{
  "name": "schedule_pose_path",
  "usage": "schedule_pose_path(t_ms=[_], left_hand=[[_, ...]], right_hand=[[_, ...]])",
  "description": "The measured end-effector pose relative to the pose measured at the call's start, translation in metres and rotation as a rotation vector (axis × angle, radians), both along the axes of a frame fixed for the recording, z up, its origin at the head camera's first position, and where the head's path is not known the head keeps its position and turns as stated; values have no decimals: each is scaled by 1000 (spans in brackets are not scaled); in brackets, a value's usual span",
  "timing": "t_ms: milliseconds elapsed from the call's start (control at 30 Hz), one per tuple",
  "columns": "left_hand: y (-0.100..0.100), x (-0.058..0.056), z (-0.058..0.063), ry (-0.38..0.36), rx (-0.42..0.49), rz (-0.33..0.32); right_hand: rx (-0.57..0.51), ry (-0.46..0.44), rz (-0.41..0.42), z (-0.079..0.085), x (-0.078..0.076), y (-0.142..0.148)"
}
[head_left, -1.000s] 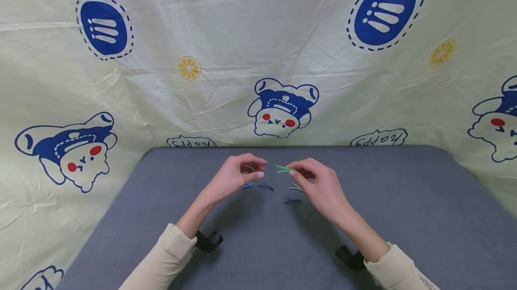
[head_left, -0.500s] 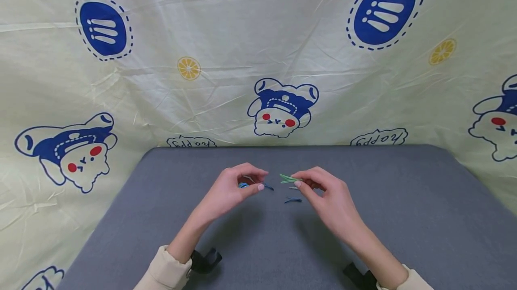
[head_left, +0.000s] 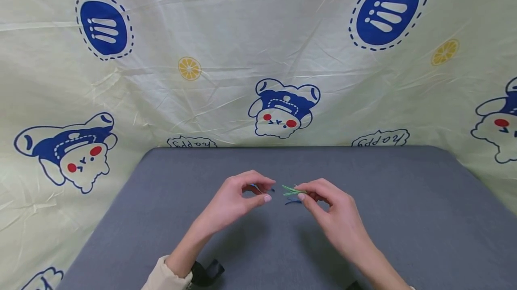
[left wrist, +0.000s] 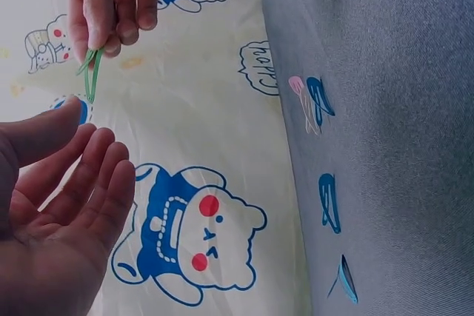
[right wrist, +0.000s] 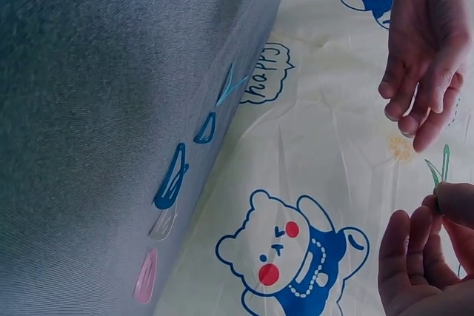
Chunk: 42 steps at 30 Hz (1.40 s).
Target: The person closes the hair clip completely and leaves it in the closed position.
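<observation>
My right hand (head_left: pixel 302 192) pinches a thin green hair clip (head_left: pixel 291 190) between thumb and fingers, holding it just above the grey table (head_left: pixel 404 200). The clip's open end points at my left hand (head_left: pixel 268 190), which hovers a little apart with loosely curved fingers and holds nothing. The left wrist view shows the empty left palm (left wrist: pixel 52 212) and the green clip (left wrist: pixel 90 78) above it. In the right wrist view, the green clip (right wrist: pixel 440 168) sticks up from my fingertips. Several loose clips lie under the hands: a dark blue one (right wrist: pixel 170 179), a light blue one (right wrist: pixel 231 83) and a pink one (right wrist: pixel 146 275).
A pale yellow sheet with blue bear prints (head_left: pixel 282 106) hangs behind and around the table. The grey tabletop stretches bare to the left (head_left: pixel 153 191) and to the right. A black strap (head_left: pixel 206 272) shows at my left wrist.
Both hands have drawn back toward me and sunk lower over the table. The right hand has kept the green clip, and the gap between the hands has narrowed a little.
</observation>
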<state>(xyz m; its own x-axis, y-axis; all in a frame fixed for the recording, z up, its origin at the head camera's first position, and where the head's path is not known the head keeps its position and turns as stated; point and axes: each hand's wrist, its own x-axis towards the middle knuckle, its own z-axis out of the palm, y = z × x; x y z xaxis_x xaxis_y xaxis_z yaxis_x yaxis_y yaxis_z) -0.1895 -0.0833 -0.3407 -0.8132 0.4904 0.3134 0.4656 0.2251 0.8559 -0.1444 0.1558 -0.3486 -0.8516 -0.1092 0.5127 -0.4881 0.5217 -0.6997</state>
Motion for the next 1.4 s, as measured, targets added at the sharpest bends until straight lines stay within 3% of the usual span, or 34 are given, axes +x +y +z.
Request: schedule_pose_path(t_ms=[300,600,1033,1400], left_hand=[[6,11,4,22,-37,6],[11,11,1,71,-63,9],[17,14,-3,111,0,43],[23,13,-11,127,47,61]], right_hand=[[-18,30,37,-1,6,-5],[21,41,48,0,9,-8],[-25,61,80,-5,8,-9],[-113,-28,122,-12,4,-5]])
